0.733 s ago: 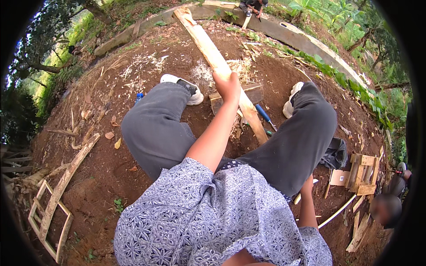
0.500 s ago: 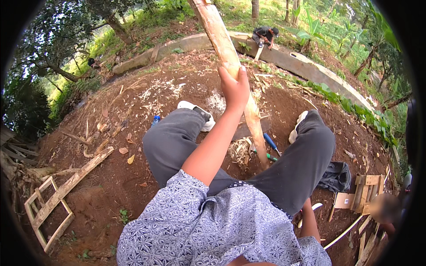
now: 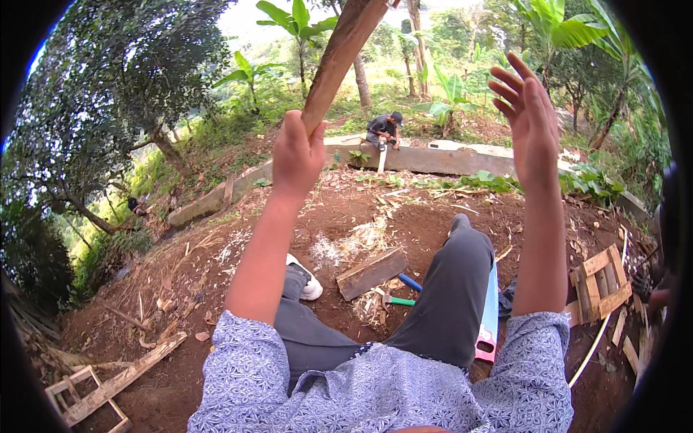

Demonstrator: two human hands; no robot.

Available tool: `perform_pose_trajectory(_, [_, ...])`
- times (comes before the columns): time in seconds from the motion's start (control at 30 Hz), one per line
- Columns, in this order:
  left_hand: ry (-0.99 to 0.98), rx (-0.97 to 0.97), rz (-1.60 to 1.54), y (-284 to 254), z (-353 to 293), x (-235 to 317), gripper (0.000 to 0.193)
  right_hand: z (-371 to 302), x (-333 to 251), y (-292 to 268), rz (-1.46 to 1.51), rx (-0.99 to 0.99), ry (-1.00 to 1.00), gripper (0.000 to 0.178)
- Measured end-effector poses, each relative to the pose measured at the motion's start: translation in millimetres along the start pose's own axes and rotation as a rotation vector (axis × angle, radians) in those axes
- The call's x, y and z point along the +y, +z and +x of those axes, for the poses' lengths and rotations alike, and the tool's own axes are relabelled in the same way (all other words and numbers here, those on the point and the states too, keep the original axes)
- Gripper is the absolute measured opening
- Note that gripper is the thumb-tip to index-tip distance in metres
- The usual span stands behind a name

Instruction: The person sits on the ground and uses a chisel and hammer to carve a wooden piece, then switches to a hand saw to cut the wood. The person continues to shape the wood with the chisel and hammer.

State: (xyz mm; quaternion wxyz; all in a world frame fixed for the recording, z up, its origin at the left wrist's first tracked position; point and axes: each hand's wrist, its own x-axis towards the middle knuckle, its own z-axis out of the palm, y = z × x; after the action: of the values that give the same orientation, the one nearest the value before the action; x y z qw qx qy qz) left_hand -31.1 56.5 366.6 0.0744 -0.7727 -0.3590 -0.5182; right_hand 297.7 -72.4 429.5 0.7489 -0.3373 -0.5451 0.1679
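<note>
My left hand (image 3: 297, 160) is closed around the lower end of a long piece of wood (image 3: 339, 61), a stick or branch with a smooth brown face. It slants up and to the right, past the top of the view. Raised on the right, my right hand (image 3: 533, 130) is open, fingers spread and holding nothing. A handsaw (image 3: 488, 325) with a pale blue blade and pink handle is beside my right knee. Between my legs lie a dark wooden board (image 3: 372, 273), a blue-handled tool (image 3: 410, 282) and a green-handled tool (image 3: 398, 300), among wood shavings.
At the lower left a plank (image 3: 133, 375) lies across a wooden frame (image 3: 76, 390). A slatted wooden piece (image 3: 600, 285) is at right, near another person's hand (image 3: 641, 286). Beyond the dirt runs a low concrete wall (image 3: 447, 162), where a person (image 3: 385, 131) sits bent over.
My left hand has lifted the wood off the ground and moved left. My right hand has come up from beside my right thigh, open. The view has tilted upward.
</note>
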Motion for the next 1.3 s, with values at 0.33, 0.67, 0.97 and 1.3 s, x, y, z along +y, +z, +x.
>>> perform_pose_trajectory(0.33, [0.205,-0.297,0.263,-6,-70,-87,0.031,-16,137,43,0.284,-0.165,0.284,0.076])
perform_pose_trajectory(0.67, [0.090,-0.413,0.453,8,-62,-122,0.040,-41,236,64,0.311,-0.103,0.538,0.056])
perform_pose_trajectory(0.97, [0.094,-0.323,0.434,-6,-64,-148,0.028,-44,233,96,0.614,-0.139,0.532,0.037])
perform_pose_trajectory(1.3, [0.101,-0.314,0.476,-33,-66,-146,0.033,-46,210,106,0.686,-0.235,0.550,0.041])
